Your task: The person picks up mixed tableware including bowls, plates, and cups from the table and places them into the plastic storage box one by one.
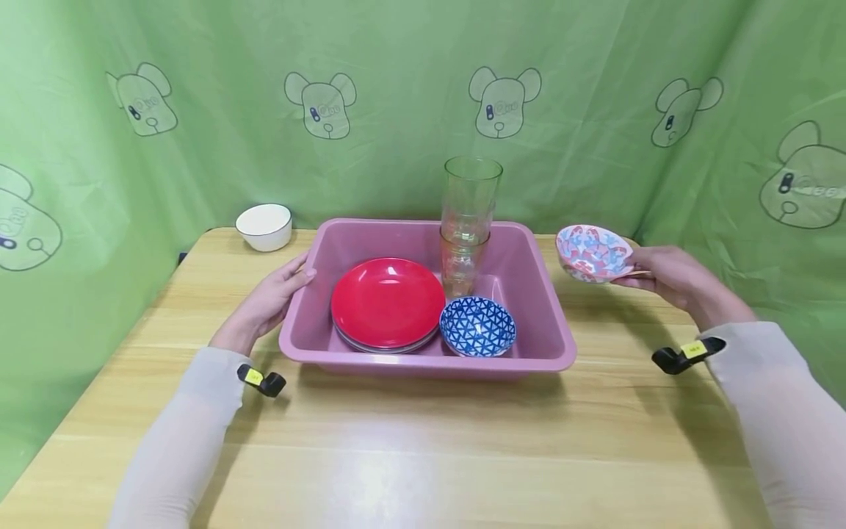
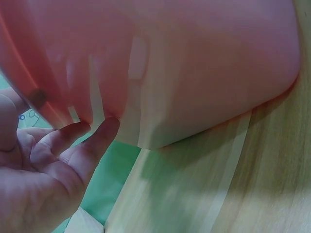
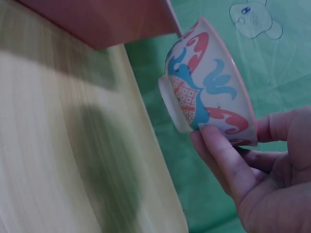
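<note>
My right hand (image 1: 670, 279) holds a bowl with a pink, blue and white pattern (image 1: 593, 255) by its edge, raised over the right end of the table. In the right wrist view the bowl (image 3: 209, 87) is tilted, fingers under its side and thumb at the rim. At the left side of a pink plastic basin (image 1: 429, 361), my left hand (image 1: 267, 297) grips the wall, thumb at the rim and fingertips (image 2: 112, 125) on the outside. Inside the basin lie a red plate (image 1: 388, 303) on top of other plates, a blue-and-white bowl (image 1: 478, 327) and stacked clear glasses (image 1: 471, 198).
A white bowl with a dark rim (image 1: 264, 228) stands at the table's back left corner. The wooden table (image 1: 423, 448) carries the basin near its back edge. Green curtain (image 1: 410, 110) with bear-head prints hangs behind and at both sides.
</note>
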The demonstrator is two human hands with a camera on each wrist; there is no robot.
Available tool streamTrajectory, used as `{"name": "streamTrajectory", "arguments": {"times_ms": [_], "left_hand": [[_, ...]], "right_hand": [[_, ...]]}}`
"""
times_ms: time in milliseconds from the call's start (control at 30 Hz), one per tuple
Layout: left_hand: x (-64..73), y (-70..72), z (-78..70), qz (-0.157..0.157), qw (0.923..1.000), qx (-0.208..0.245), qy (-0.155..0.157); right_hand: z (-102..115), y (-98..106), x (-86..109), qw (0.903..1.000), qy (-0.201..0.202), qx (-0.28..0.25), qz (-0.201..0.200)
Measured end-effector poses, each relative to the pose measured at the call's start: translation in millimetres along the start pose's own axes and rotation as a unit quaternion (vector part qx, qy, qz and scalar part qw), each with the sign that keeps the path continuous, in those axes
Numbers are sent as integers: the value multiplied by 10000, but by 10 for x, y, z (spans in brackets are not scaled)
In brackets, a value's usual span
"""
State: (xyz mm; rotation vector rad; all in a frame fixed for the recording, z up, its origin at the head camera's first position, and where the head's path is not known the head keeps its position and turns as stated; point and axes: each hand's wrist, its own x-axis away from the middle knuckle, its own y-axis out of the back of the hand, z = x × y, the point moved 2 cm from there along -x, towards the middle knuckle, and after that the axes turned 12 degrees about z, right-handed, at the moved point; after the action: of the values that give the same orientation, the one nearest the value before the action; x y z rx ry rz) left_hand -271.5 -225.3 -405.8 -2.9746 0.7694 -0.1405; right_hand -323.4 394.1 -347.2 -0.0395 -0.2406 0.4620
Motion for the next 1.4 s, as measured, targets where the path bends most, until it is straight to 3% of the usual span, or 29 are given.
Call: {"name": "streamTrajectory", "arguments": {"times_ms": [233, 400, 600, 900, 1133, 1333, 1400], "left_hand": [[-9, 17, -50, 35, 9992, -400, 42], [-1, 28, -130, 196, 9944, -1031, 125], [21, 46, -254, 332, 9809, -1884, 356], [31, 26, -477, 271, 9611, -2677, 620], [61, -25, -685, 306, 9546, -2888, 671], [73, -107, -855, 55, 9296, -3626, 661], [54, -148, -909, 33, 9253, -3744, 599]], "right_hand": [[36, -156, 53, 9988, 189, 408, -198], [98, -247, 68, 9976, 235, 602, -247], [184, -377, 77, 9962, 272, 805, -172], [265, -565, 58, 9932, 106, 1151, -158], [331, -692, 50, 9942, 155, 1060, 61], [381, -804, 47, 9918, 89, 1269, 149], [401, -842, 38, 9896, 55, 1433, 127]]}}
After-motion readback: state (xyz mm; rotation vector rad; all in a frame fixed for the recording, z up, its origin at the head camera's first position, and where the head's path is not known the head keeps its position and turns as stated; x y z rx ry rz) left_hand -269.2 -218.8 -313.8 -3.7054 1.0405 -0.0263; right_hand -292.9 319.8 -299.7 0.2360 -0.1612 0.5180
